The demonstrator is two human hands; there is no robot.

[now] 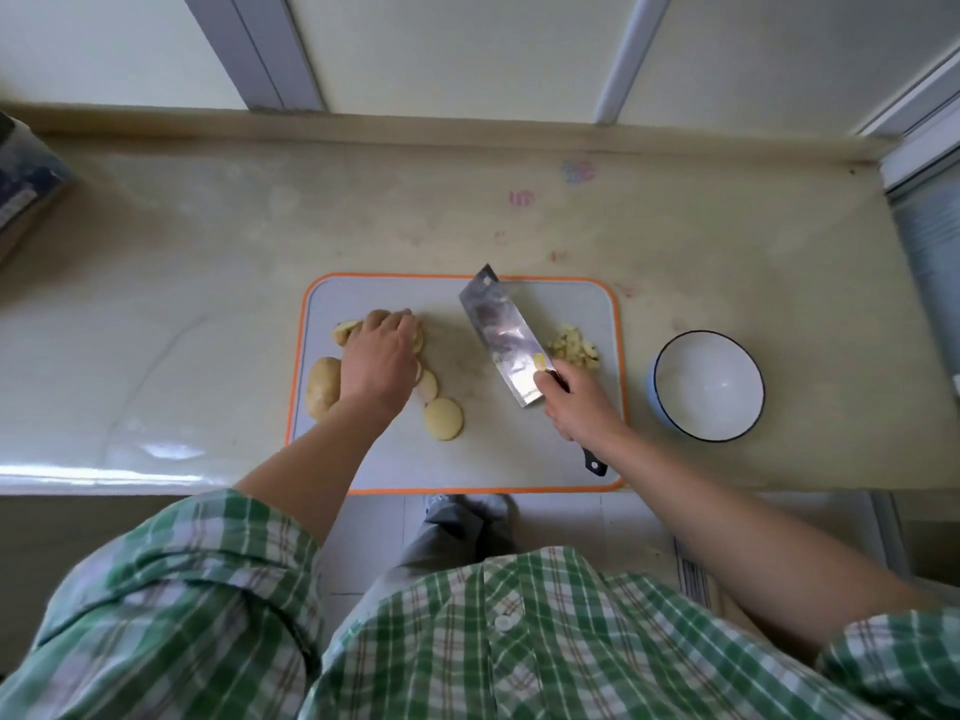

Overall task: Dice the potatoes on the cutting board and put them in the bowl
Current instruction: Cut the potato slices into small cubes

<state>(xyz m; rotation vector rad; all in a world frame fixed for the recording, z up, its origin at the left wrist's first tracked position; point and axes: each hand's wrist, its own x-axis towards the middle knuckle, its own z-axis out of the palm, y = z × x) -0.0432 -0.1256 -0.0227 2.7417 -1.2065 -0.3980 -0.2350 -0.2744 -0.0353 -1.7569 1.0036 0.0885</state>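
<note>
Sliced potato (345, 332) held down under curled left hand (376, 356), board (519, 459) left. Knife (506, 337) handle gripped by right hand (576, 407), blade over board middle. Whole potato (322, 392) left of wrist. Dice (574, 348) piled far right. Bowl (709, 387) on surface (208, 252), right of board.

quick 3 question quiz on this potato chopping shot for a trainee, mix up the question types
1. True or false: the bowl already holds diced potato.
2. Which hand grips the cleaver? A) left hand B) right hand C) neither
3. Fill in: the diced pile lies on the cutting board to the cleaver's ____, while the left hand holds the sliced potato.
Key: 1 false, the bowl is empty; 2 B; 3 right.
</note>
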